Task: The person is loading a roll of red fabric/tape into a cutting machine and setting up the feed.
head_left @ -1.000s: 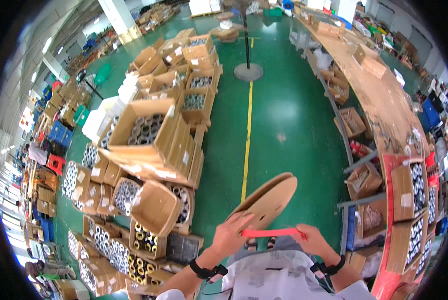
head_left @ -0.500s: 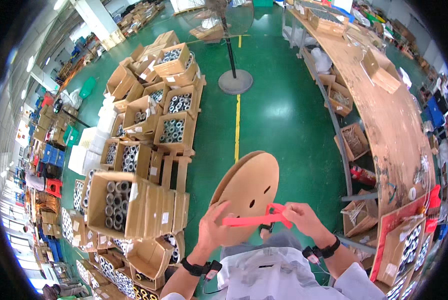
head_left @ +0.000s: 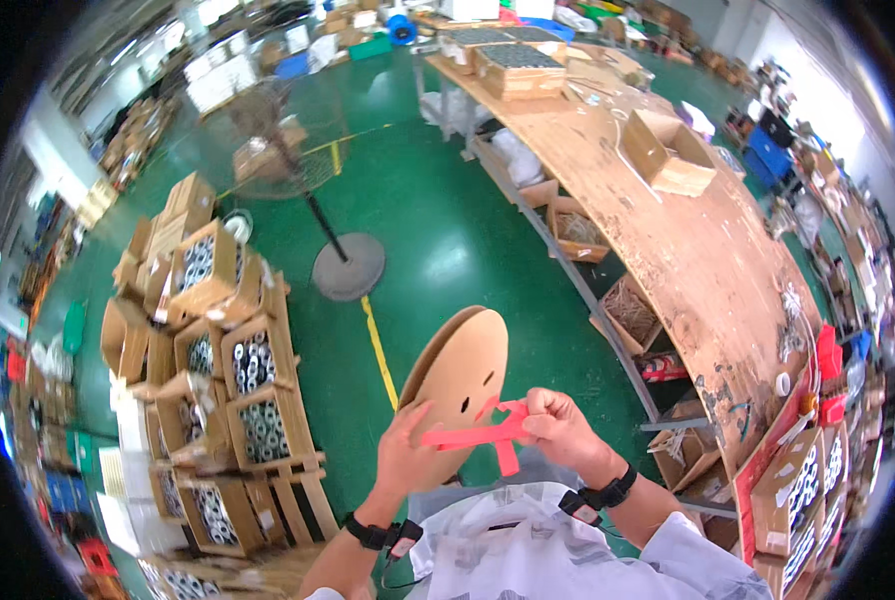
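In front of my body stands a cardboard reel (head_left: 480, 350) of two round brown discs with small dark holes in its face. My left hand (head_left: 406, 455) grips the reel's left rim, and one end of a flat red strip (head_left: 468, 436) lies against that hand. The strip runs nearly level across the lower part of the reel. At its other end my right hand (head_left: 560, 425) pinches it between thumb and fingers, where it folds and one short tail hangs down. My hands partly hide the reel's lower edge.
To the right runs a long wooden workbench (head_left: 668, 270) with an open carton (head_left: 668, 152) on it and boxes beneath. A pedestal fan (head_left: 348, 267) stands ahead on the green floor. On the left, cartons (head_left: 265, 430) of metal rings are stacked on pallets.
My view has swung right, so the fan and cartons appear further left. The strip's loose part by my right hand now hangs down as a tail. Both hands keep their hold.
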A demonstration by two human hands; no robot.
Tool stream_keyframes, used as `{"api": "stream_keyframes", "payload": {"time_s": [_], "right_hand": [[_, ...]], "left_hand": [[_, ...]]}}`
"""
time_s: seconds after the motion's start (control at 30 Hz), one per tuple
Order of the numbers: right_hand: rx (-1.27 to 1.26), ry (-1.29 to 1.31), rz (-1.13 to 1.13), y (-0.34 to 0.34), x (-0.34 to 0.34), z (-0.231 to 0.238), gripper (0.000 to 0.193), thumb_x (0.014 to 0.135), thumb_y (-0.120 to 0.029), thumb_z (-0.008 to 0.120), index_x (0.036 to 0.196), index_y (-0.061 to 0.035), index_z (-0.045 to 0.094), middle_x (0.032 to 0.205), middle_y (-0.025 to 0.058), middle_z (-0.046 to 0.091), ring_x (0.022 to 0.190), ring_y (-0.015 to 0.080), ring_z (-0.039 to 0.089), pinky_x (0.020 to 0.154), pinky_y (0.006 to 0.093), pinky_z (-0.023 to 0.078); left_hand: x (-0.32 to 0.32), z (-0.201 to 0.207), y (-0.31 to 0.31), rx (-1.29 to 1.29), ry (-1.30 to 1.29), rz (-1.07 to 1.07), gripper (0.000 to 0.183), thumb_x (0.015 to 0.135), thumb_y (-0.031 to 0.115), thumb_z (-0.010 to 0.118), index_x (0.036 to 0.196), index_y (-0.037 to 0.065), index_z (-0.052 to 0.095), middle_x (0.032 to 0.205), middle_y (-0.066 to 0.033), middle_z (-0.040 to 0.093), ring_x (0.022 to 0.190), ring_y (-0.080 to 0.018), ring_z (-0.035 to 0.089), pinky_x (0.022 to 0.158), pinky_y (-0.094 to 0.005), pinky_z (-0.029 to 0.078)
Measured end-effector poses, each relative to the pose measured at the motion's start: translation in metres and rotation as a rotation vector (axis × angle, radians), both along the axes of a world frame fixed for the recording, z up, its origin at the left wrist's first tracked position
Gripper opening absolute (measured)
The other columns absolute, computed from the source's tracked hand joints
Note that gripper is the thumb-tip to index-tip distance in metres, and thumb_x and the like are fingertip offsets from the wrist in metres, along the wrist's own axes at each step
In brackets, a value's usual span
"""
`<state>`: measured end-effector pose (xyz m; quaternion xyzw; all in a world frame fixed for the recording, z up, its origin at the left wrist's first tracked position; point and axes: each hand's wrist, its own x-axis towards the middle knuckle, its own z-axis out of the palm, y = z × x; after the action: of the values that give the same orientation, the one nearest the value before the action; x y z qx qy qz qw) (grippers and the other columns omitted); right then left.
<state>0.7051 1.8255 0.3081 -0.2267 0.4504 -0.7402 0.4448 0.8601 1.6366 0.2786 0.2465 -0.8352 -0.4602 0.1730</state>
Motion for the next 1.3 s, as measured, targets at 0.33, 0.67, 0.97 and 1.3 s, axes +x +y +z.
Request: {"api": "stream_keyframes", "payload": {"time_s": [0.33,0.67,0.97,1.3], "right_hand": [[-0.005,-0.333,-0.141,-0.108,-0.211,-0.036,0.02,0.094,-0.008,0.047,0.112,-0.0048,0.055,0.096,0.0029,0.057,0.081,0.0125,0.055,0.078,0.0264,0.047],[0.289,0.251,0.09,-0.248,-0.42,-0.017,0.012,0.095,-0.01,0.051,0.1,-0.0019,0.058,0.089,0.0016,0.058,0.083,0.0076,0.055,0.072,0.0246,0.046],[0.388,0.329,-0.267,-0.339,-0.621,-0.053,0.031,0.094,-0.007,0.045,0.123,0.0032,0.049,0.079,0.0051,0.057,0.072,0.0126,0.057,0.069,0.0264,0.048],[0.607,0.367,-0.113,-0.455,-0.787,-0.104,0.033,0.093,-0.007,0.04,0.121,0.0024,0.054,0.079,0.0081,0.061,0.074,0.0145,0.061,0.07,0.0287,0.051]], "left_hand": [[-0.253,-0.021,-0.09,0.323,-0.061,-0.197,0.031,0.089,0.005,0.05,0.118,-0.001,0.06,0.111,-0.0154,0.062,0.102,-0.0246,0.061,0.088,-0.0302,0.046],[-0.472,-0.003,-0.191,0.314,0.055,-0.031,0.032,0.092,0.004,0.049,0.122,-0.002,0.058,0.109,-0.0115,0.063,0.102,-0.0204,0.059,0.089,-0.0299,0.045],[-0.604,-0.026,-0.356,0.853,0.311,0.233,0.036,0.093,0.01,0.054,0.126,-0.006,0.054,0.126,-0.0123,0.058,0.112,-0.0175,0.056,0.097,-0.0289,0.043],[-0.749,-0.056,-0.52,1.055,0.448,0.474,0.035,0.093,0.009,0.054,0.124,-0.007,0.054,0.121,-0.014,0.06,0.11,-0.0218,0.058,0.095,-0.0323,0.047]]}}
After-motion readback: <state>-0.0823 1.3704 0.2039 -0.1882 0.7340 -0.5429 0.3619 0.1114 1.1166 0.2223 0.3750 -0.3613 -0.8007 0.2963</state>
